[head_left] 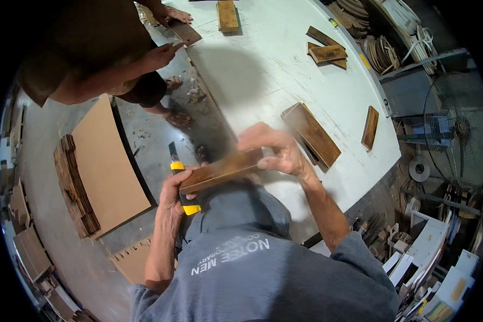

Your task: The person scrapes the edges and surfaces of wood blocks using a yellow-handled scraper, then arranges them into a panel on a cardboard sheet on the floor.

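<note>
A short brown wooden plank (217,170) is held level in front of my body, slightly blurred. My left hand (172,188) is closed around its left end. That same hand also holds a yellow and black utility knife (190,207), its blade pointing up and away from me. My right hand (276,147) grips the plank's right end, thumb against the near edge, its fingers smeared by motion. Just right of this hand, a stack of similar planks (314,134) lies on the white table (236,80).
More planks (327,51) lie at the table's far right, a single plank (370,127) near its right edge. Across the table's left side, a co-worker's hand (161,56) is by another board (185,33). A plank stack (75,188) rests on a tan sheet (110,161). A fan (460,127) stands right.
</note>
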Tool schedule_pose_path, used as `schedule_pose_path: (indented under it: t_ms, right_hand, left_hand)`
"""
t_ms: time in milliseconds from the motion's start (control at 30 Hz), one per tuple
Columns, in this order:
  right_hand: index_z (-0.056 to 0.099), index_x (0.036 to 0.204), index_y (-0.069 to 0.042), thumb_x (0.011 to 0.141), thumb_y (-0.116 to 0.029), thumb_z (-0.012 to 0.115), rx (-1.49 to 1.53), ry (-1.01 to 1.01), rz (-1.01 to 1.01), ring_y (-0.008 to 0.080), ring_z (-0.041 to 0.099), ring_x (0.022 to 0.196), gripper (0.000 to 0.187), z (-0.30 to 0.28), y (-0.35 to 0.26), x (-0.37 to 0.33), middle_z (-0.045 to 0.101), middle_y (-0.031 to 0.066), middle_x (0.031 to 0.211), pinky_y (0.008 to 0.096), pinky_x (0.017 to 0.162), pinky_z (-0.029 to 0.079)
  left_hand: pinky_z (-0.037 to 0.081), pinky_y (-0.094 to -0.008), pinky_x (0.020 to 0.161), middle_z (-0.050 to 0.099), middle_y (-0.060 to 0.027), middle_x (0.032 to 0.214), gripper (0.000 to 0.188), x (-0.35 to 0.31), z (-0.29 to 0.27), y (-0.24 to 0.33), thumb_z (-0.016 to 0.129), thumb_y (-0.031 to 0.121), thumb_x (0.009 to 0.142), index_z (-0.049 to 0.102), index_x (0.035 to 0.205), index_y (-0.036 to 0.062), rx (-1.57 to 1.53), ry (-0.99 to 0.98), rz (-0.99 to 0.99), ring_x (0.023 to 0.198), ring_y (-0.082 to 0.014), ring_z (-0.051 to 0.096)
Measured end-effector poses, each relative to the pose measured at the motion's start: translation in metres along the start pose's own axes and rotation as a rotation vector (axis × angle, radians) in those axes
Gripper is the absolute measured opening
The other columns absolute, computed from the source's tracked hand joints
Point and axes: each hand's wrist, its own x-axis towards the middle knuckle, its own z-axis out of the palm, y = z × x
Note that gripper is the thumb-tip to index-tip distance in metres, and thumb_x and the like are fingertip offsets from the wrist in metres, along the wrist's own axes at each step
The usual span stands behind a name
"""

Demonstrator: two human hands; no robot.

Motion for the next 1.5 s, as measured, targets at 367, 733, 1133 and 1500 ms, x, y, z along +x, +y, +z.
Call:
schedule_pose_path:
  t_ms: [367,733,1133,1500]
  right_hand:
    - [0.067,0.090,-0.001,0.099,-0.040,0.054,0.064,1.026,0.495,0.0148,0.053,0.088,0.042,0.053,0.092,-0.035,0.061,0.0053,0.089,0.0321,0.080,0.043]
    - [0.069,0.114,-0.003,0.085,-0.018,0.074,-0.686,0.628,0.425,0.0281,0.061,0.108,0.033,0.032,0.102,-0.047,0.069,0.0134,0.109,0.0376,0.096,0.045]
    - [0.057,0.138,-0.011,0.073,-0.018,0.081,-1.002,0.185,0.219,0.0331,0.050,0.118,0.071,0.046,0.117,-0.013,0.058,0.0114,0.127,0.0483,0.098,0.038]
    - [0.062,0.135,-0.005,0.073,-0.021,0.081,-1.010,0.180,0.115,0.0325,0.052,0.114,0.067,0.047,0.117,-0.009,0.061,0.0125,0.126,0.0454,0.097,0.038]
  left_hand:
    - [0.037,-0.0309,0.046,0.051,-0.0064,0.063,0.044,0.031,0.029,-0.028,0.054,0.046,0.104,0.057,0.101,0.0026,0.045,0.052,0.126,0.050,-0.0157,0.045]
    - [0.041,-0.0279,0.048,0.059,-0.0028,0.069,0.016,0.086,0.028,-0.042,0.072,0.015,0.092,0.062,0.092,0.0023,0.265,0.124,0.236,0.053,-0.0115,0.050]
    - [0.043,-0.0259,0.047,0.057,-0.0039,0.073,0.023,0.070,0.030,-0.014,0.061,0.024,0.099,0.060,0.095,0.0006,0.375,0.030,0.118,0.056,-0.0122,0.055]
    - [0.039,-0.0274,0.042,0.058,-0.0073,0.059,0.036,0.027,0.026,-0.006,0.051,0.027,0.102,0.063,0.084,-0.0011,0.428,-0.098,0.080,0.044,-0.0151,0.052]
